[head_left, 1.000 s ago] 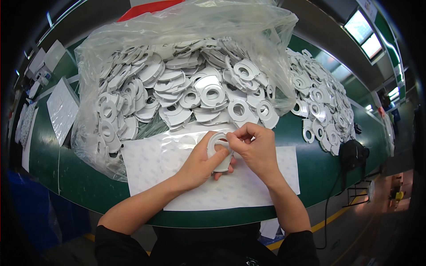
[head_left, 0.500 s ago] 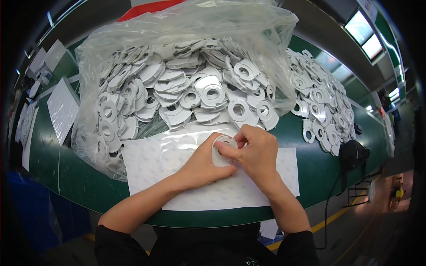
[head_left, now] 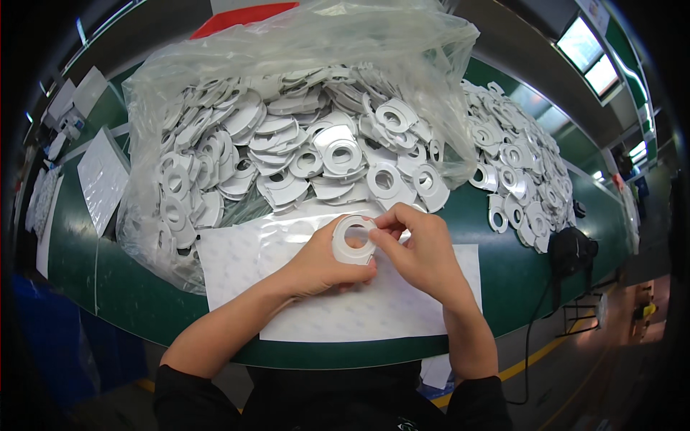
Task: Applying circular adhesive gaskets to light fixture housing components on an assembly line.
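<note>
My left hand [head_left: 323,260] grips a white plastic part [head_left: 343,246] with a round hole and a raised ring, its open face tilted up toward me. Over the part's right rim, the thumb and forefinger of my right hand [head_left: 413,248] come together in a pinch; anything between those fingertips is too small to make out. Both hands are above white patterned sheets [head_left: 338,316] laid on the green table. Just beyond them, a big clear plastic bag [head_left: 424,43] lies open, full of similar white parts [head_left: 277,133].
To the right, another heap of the same parts [head_left: 528,176] lies on the green table [head_left: 169,305]. A black bag-like object [head_left: 571,251] stands at its right edge. A stack of white sheets [head_left: 103,176] sits on the left, and a red bin [head_left: 244,16] shows behind the bag.
The plastic part has turned so its hole now faces up more openly. My right thumb has drawn back from across its face to the right rim.
</note>
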### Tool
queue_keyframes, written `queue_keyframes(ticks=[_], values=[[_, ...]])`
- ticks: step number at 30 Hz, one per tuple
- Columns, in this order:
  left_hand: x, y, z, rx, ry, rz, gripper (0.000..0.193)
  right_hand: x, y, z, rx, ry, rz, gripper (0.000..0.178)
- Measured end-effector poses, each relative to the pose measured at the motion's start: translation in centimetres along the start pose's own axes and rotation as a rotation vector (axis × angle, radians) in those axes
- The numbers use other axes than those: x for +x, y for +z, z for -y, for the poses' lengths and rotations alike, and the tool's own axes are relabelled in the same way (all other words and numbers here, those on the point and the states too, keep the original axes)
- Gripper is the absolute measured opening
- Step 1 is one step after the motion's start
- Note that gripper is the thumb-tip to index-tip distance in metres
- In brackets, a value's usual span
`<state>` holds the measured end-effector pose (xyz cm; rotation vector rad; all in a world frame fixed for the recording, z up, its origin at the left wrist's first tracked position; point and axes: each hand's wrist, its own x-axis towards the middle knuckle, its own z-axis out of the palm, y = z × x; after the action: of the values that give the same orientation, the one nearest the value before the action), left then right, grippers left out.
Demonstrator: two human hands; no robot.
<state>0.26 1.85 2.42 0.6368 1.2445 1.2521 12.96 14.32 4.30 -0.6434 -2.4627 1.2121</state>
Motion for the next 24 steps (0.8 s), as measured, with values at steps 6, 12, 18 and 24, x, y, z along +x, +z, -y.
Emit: queue_keyframes(ticks=[6,12,18,24], values=[[0.4,-0.6,0.6,-0.078,-0.016,0.062,0.063,0.3,1.3,-0.1,-0.016,0.011,-0.150,0.022],[0.3,-0.8,0.3,-0.056,-0.041,0.112,0.064,0.6,1.6,-0.8,-0.016,0.106,-0.147,0.030],[0.0,-1.0,0.3,-0.059,-0.092,0.135,0.056,0.7,1.3,-1.2,-0.016,0.061,-0.108,0.030],[0.0,-2.0,-1.0,-0.272,0.165,0.051,0.049,1.5,-3.9,-1.4,0.611,0.254,-0.266,0.025]])
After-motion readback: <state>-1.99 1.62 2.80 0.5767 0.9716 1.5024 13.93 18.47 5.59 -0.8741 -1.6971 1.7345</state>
